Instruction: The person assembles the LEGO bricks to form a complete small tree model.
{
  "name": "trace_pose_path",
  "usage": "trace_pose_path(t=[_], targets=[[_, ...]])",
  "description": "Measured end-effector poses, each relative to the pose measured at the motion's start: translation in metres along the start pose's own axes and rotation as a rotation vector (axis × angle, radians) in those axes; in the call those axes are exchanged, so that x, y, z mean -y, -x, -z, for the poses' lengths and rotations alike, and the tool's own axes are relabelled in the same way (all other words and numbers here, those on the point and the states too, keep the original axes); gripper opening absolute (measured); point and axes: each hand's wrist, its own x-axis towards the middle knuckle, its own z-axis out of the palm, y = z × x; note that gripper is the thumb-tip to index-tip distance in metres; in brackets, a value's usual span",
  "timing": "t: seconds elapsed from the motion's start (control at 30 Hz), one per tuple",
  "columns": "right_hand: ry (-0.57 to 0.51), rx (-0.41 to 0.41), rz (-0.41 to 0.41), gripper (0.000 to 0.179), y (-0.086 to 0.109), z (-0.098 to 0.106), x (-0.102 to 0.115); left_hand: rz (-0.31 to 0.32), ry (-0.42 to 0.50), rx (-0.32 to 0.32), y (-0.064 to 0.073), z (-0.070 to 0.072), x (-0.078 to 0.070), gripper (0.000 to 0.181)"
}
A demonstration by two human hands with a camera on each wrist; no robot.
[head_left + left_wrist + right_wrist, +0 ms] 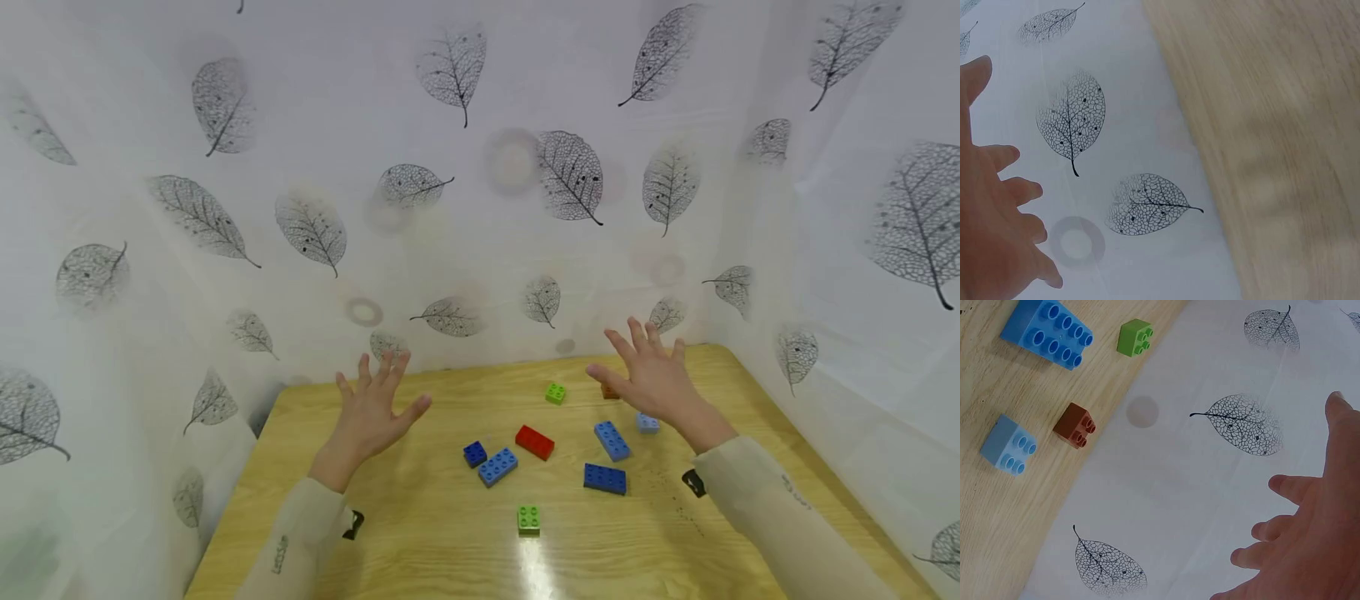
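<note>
My left hand (369, 414) is raised over the left part of the wooden table (420, 542), fingers spread and holding nothing. Over the right side hovers my right hand (651, 375), spread the same way with nothing in it. It partly covers a brown toy brick (611, 392) in the head view; the right wrist view shows that brick (1075, 425) whole. Just below this hand lie a pale blue brick (647, 423) and a longer blue brick (612, 440). A dark blue brick (475, 454) is the one nearest my left hand.
Mid-table are a red brick (535, 442), a light blue brick (498, 467) and a blue brick (604, 478). One green brick (528, 520) lies near the front, a smaller green one (555, 393) at the back. A white leaf-print sheet (480, 242) walls the back and sides.
</note>
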Motion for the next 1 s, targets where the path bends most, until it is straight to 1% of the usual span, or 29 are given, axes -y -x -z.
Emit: trace_pose_path(t=[0.27, 0.43, 0.6, 0.7, 0.77, 0.9, 1.0], targets=[[0.002, -0.014, 0.015, 0.088, 0.006, -0.007, 0.004, -0.030, 0.046, -0.016, 0.002, -0.010, -0.001, 0.086], [0.009, -0.029, 0.039, 0.086, 0.012, -0.014, 0.009, -0.048, 0.083, -0.009, 0.002, -0.020, -0.001, 0.086], [-0.004, -0.015, 0.063, 0.085, 0.019, -0.025, 0.015, -0.063, 0.151, 0.016, 0.004, -0.033, -0.002, 0.085], [-0.012, -0.006, 0.079, 0.083, 0.022, -0.033, 0.019, -0.070, 0.194, 0.041, 0.005, -0.039, -0.004, 0.084], [-0.026, -0.006, 0.093, 0.081, 0.025, -0.037, 0.022, -0.069, 0.240, 0.068, 0.007, -0.042, -0.005, 0.084], [-0.097, -0.002, 0.127, 0.077, 0.031, -0.045, 0.029, -0.056, 0.326, 0.118, 0.011, -0.048, -0.008, 0.083], [-0.154, 0.001, 0.160, 0.074, 0.037, -0.051, 0.034, -0.048, 0.366, 0.127, 0.014, -0.052, -0.010, 0.082]])
